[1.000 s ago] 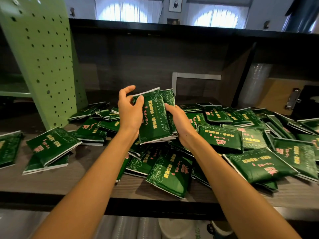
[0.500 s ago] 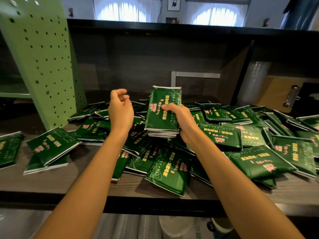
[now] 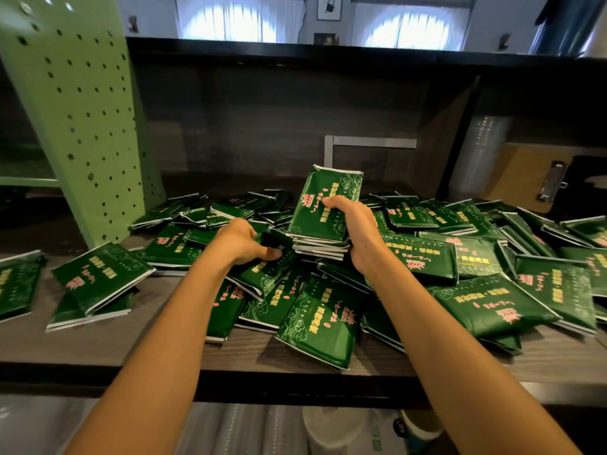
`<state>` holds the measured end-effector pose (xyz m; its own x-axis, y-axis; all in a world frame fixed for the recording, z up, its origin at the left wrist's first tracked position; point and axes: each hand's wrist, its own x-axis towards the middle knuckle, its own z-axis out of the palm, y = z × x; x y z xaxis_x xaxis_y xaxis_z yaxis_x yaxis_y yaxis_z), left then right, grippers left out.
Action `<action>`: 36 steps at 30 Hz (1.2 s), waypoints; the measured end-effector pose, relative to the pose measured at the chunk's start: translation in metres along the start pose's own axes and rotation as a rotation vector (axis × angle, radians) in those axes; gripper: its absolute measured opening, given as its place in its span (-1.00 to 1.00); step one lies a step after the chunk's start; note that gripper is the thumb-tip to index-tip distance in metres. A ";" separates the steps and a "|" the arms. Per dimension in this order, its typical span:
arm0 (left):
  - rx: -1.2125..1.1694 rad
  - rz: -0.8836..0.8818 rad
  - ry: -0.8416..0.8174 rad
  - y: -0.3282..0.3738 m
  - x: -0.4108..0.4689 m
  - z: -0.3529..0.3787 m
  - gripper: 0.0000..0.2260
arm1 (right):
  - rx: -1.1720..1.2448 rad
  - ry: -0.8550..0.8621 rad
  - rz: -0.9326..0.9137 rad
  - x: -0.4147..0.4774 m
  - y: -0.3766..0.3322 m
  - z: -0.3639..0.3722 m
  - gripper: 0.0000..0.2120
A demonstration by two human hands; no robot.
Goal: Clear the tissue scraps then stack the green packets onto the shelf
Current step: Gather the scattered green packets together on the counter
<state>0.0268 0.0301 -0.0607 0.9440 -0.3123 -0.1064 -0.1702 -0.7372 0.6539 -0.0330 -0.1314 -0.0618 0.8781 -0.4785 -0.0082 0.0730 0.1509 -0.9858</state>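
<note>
Several dark green packets with pink and yellow print lie scattered in a loose heap [image 3: 315,320] across the dark wooden shelf [image 3: 98,343]. My right hand [image 3: 353,228] grips a small stack of green packets [image 3: 323,211], held tilted above the heap at its middle. Just left of the stack, my left hand [image 3: 244,241] reaches down into the heap and curls its fingers round one green packet [image 3: 274,239]. No tissue scraps are in sight.
A light green perforated post [image 3: 78,119] rises at the shelf's left. A grey metal frame [image 3: 368,142] stands at the back. A clipboard [image 3: 538,178] leans at the far right. Paper cups and plastic rolls [image 3: 335,431] sit below the shelf's front edge.
My left hand dropped from mid-air into the heap and took hold of a packet. My right hand keeps the stack, now a little lower and steadier.
</note>
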 end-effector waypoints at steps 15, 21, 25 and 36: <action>-1.185 0.263 0.246 0.020 -0.015 -0.007 -0.85 | -0.061 -0.059 -0.072 -0.003 0.002 0.010 -0.19; -1.045 0.368 0.273 0.029 -0.016 0.013 -0.75 | -0.098 -0.148 -0.110 -0.015 -0.001 0.014 -0.47; -1.009 0.346 0.321 0.031 -0.014 0.019 -0.75 | -0.148 -0.138 -0.104 -0.016 0.002 0.023 -0.41; -1.018 0.335 0.123 0.035 -0.019 0.017 -0.83 | -0.116 -0.152 -0.051 -0.010 0.005 0.018 -0.16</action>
<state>-0.0019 -0.0006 -0.0486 0.9248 -0.3009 0.2329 -0.1640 0.2371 0.9575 -0.0328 -0.1107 -0.0633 0.9366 -0.3454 0.0592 0.0722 0.0247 -0.9971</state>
